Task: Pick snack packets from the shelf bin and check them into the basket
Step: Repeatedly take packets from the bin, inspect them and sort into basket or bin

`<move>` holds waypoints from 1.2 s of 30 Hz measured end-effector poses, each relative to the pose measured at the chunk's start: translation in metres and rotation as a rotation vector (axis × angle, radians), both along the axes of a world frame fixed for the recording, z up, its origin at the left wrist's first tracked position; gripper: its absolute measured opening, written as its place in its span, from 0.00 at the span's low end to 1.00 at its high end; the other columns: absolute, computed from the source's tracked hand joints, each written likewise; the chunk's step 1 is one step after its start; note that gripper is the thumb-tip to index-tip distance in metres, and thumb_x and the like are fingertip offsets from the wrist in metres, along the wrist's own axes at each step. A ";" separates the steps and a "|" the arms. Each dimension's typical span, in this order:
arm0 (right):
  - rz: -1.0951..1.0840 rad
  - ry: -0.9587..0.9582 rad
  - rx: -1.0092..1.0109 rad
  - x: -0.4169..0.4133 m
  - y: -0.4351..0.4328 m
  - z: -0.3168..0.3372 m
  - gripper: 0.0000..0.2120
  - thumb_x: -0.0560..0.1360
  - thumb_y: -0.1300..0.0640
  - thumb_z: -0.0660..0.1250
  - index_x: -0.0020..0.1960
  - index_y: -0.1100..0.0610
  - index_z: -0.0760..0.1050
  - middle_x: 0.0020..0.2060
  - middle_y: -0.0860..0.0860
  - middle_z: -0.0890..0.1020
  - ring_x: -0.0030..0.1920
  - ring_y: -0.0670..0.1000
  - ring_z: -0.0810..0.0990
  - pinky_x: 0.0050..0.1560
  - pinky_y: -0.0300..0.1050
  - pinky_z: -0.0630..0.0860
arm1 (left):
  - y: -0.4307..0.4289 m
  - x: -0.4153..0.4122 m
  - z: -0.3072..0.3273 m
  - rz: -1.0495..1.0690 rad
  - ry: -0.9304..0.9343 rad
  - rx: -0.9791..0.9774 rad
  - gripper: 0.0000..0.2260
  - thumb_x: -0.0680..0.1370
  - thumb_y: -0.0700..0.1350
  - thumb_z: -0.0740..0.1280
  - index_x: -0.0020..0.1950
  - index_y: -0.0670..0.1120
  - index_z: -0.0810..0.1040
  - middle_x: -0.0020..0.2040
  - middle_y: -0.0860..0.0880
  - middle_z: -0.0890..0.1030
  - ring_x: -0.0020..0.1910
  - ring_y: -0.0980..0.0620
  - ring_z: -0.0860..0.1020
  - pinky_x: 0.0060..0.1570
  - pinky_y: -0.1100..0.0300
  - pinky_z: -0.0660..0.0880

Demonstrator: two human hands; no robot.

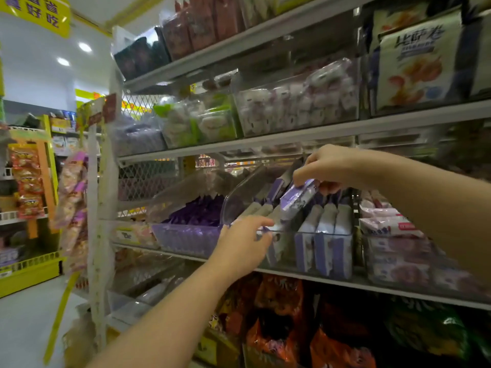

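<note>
A clear plastic shelf bin (pixel 326 236) on the middle shelf holds several upright purple and white snack packets (pixel 325 227). My right hand (pixel 326 166) pinches one purple packet (pixel 297 197) and holds it tilted above the bin's rows. My left hand (pixel 244 243) reaches to the bin's front left corner, fingers extended and touching the rim and the packets there. The bin's clear lid (pixel 247 192) is swung up. No basket is in view.
A purple mesh tray (pixel 186 239) of dark purple packets sits left of the bin, pink and white packets (pixel 390 227) right of it. Clear bins of sweets fill the shelf above, orange bags (pixel 276 330) the shelf below. An aisle with yellow racks (pixel 29 272) lies left.
</note>
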State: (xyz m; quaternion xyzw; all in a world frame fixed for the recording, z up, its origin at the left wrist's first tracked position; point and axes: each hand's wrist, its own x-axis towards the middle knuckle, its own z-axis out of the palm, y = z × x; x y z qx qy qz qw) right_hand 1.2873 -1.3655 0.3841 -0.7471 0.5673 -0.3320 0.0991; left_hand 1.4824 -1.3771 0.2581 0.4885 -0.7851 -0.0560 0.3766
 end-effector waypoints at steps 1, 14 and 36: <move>-0.007 -0.017 0.025 0.003 -0.002 0.005 0.13 0.63 0.50 0.74 0.36 0.60 0.78 0.29 0.54 0.76 0.27 0.50 0.75 0.27 0.38 0.72 | -0.004 -0.001 -0.001 0.023 -0.094 0.009 0.14 0.81 0.52 0.60 0.66 0.58 0.73 0.58 0.62 0.75 0.53 0.60 0.74 0.72 0.39 0.56; -0.120 0.365 0.000 0.035 -0.018 -0.021 0.09 0.70 0.53 0.73 0.40 0.58 0.77 0.31 0.51 0.79 0.28 0.47 0.78 0.25 0.37 0.73 | -0.031 0.013 -0.025 0.099 -0.295 -0.148 0.19 0.79 0.56 0.61 0.69 0.63 0.63 0.68 0.61 0.69 0.72 0.53 0.63 0.73 0.38 0.43; 0.159 0.828 0.162 0.014 -0.022 -0.040 0.15 0.77 0.58 0.66 0.60 0.45 0.78 0.48 0.38 0.78 0.47 0.40 0.75 0.47 0.34 0.70 | -0.024 0.016 -0.026 0.005 -0.336 -0.145 0.26 0.78 0.60 0.61 0.71 0.72 0.51 0.73 0.60 0.59 0.74 0.51 0.58 0.72 0.33 0.50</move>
